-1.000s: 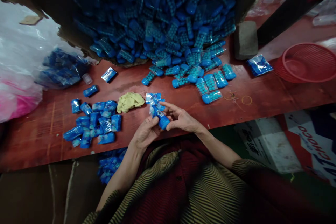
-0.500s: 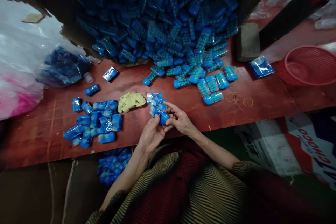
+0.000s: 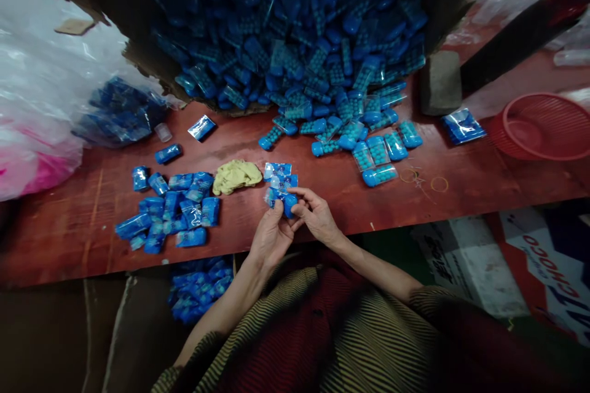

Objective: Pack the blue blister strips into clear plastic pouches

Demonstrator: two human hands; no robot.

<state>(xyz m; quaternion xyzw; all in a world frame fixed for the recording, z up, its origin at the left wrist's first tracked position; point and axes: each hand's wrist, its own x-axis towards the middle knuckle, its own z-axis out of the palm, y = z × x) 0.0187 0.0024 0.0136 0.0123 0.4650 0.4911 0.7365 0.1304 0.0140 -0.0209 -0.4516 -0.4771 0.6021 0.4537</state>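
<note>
Between my hands, near the table's front edge, is a small blue-capped bottle (image 3: 289, 204). My left hand (image 3: 268, 234) is closed on its near side, thumb up along it. My right hand (image 3: 320, 220) pinches the cap end, with the index finger reaching over a printed blue wrapper. Flat blue wrappers (image 3: 278, 172) lie just beyond the fingertips; some overlap the bottle, and I cannot tell whether one is around it. Left of them sits a crumpled yellow-green cloth (image 3: 236, 177). Several blue-wrapped bottles (image 3: 173, 204) are grouped farther left.
A big heap of clear bottles with turquoise balls (image 3: 295, 67) spills from a torn carton at the back. Rubber bands (image 3: 439, 184), a grey block (image 3: 441, 83), a wrapper stack (image 3: 463, 126) and a red basket (image 3: 544, 126) are rightward. A plastic bag (image 3: 124, 110) of blue pieces stands left.
The view has shifted slightly, so the table things appear a little farther right. My fingers have moved slightly on the bottle, which now looks more upright between them.
</note>
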